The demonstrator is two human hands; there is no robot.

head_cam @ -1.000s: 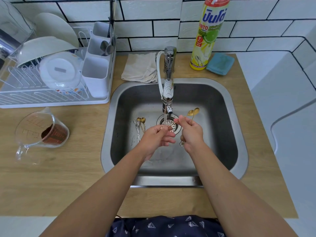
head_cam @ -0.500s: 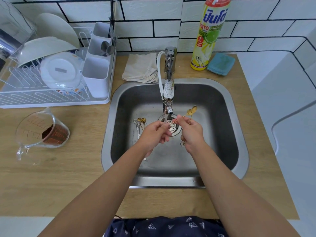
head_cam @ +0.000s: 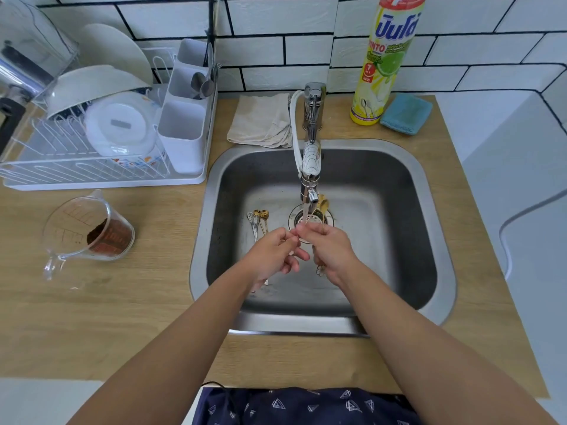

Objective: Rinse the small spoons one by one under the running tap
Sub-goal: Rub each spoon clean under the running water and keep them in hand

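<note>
Gold spoons [head_cam: 324,207] pinched in right hand [head_cam: 329,251] fingers [head_cam: 302,230]; bowls up (under tap [head_cam: 311,167]).

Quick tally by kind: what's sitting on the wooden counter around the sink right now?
Dish rack: 1
Measuring jug: 1
Beige cloth: 1
Dish soap bottle: 1
Blue sponge: 1
Total: 5

Dish rack [head_cam: 92,176] with bowls and cutlery holder [head_cam: 184,133] far up-left of the fingers, measuring cup [head_cam: 89,231] with brown grounds well left, folded cloth [head_cam: 260,121] above them, soap bottle [head_cam: 383,62] and blue sponge [head_cam: 406,113] up-right, all on wooden counter [head_cam: 122,317].
</note>
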